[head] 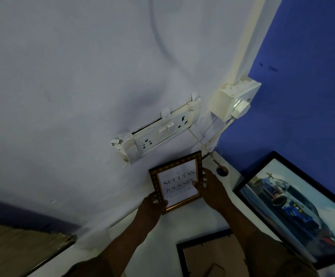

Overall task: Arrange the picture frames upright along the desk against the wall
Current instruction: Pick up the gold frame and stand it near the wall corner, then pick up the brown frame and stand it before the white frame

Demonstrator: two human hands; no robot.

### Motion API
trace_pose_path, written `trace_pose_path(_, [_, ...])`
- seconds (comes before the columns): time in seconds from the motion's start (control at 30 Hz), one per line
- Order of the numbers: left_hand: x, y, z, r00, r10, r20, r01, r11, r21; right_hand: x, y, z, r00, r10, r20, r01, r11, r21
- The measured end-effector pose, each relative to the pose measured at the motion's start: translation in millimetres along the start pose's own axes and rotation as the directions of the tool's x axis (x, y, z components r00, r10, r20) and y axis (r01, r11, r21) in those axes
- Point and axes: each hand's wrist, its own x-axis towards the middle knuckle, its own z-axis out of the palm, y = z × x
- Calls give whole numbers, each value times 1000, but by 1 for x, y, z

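Both hands hold the small gold frame (pixel 177 181) upright at the desk's (pixel 162 246) back edge: left grip (pixel 152 206) clasps its lower-left corner, right grip (pixel 210 188) its right side.

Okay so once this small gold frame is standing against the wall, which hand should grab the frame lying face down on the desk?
Probably the right hand. The face-down frame lies directly under the right forearm, nearer that side. The left hand could keep steadying the gold frame.

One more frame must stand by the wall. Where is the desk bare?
Bare desk lies left of the gold frame, along the pale wall. Right is crowded: car picture, cable hole. Near edge holds a face-down frame.
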Motion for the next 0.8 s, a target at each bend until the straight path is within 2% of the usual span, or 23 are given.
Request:
trace_pose_path(0.17, [0, -9, -2, 996, -84, -39, 83, 996, -26, -13, 18, 7, 997, 73, -10, -73, 997, -17])
trace_pose_path(0.4, [-21, -35, 3, 990, -137, -23, 136, 990, -20, -69, 58, 8, 991, 127, -40, -127, 992, 7])
trace_pose_path(0.57, [-47, -54, 21, 989, -143, 27, 142, 989, 40, -126, 89, 4, 979, 186, -78, -182, 982, 52])
trace_pose_path(0.67, [-64, -66, 36, 985, -154, 83, 149, 987, 68, -163, 113, 3, 977, 196, -88, -197, 980, 2])
trace_pose_path(0.8, [-85, -84, 56, 975, -166, 149, 139, 975, 173, -205, 139, 6, 942, 289, -172, -301, 953, -47])
